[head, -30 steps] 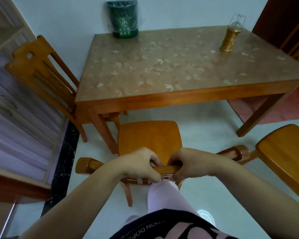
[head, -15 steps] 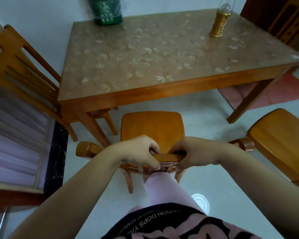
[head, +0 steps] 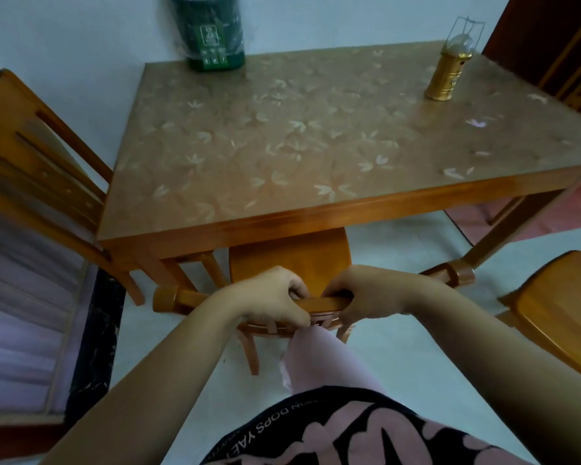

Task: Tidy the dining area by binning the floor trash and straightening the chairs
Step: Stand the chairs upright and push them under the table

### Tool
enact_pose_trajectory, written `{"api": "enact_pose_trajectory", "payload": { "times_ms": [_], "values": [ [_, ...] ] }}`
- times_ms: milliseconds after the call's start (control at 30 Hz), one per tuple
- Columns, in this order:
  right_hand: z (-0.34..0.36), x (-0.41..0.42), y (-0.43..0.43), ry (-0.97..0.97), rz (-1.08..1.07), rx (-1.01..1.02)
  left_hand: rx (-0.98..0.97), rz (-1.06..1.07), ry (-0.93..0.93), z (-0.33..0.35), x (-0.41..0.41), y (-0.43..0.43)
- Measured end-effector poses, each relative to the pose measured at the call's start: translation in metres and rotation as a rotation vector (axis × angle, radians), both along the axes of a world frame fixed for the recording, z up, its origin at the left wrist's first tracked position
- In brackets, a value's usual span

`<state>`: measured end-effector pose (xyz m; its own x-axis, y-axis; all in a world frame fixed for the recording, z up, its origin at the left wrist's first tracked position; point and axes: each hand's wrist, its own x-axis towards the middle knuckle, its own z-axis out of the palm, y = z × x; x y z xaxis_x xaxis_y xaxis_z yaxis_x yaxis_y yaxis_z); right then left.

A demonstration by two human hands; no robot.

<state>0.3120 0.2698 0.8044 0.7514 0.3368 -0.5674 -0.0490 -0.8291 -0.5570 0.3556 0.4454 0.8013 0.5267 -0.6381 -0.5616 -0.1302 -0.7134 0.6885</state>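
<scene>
Hands clamped on the chair's top rail, seat front tucked under the table edge.

Left hand (head: 272, 298) and right hand (head: 369, 295) sit close together on the top rail of the middle chair (head: 289, 263), fingers curled over the wood, a short stretch of rail showing between them. The seat's front edge disappears beneath the near rim of the table (head: 316, 216). A second chair (head: 37, 169) stands at the table's left end, pressed against its side; a third chair (head: 557, 307) sits off to the right, clear of the table. On the tabletop, a green bin (head: 208, 31) stands at the far edge against the wall and a gold lantern (head: 450, 68) near the far right corner.
</scene>
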Motion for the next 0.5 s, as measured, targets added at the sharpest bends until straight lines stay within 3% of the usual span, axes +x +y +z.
{"api": "enact_pose_trajectory", "payload": {
  "times_ms": [500],
  "values": [
    [-0.009, 0.027, -0.022, 0.097, 0.054, -0.003, -0.035, 0.06, 0.1, -0.017, 0.015, -0.019]
  ]
}}
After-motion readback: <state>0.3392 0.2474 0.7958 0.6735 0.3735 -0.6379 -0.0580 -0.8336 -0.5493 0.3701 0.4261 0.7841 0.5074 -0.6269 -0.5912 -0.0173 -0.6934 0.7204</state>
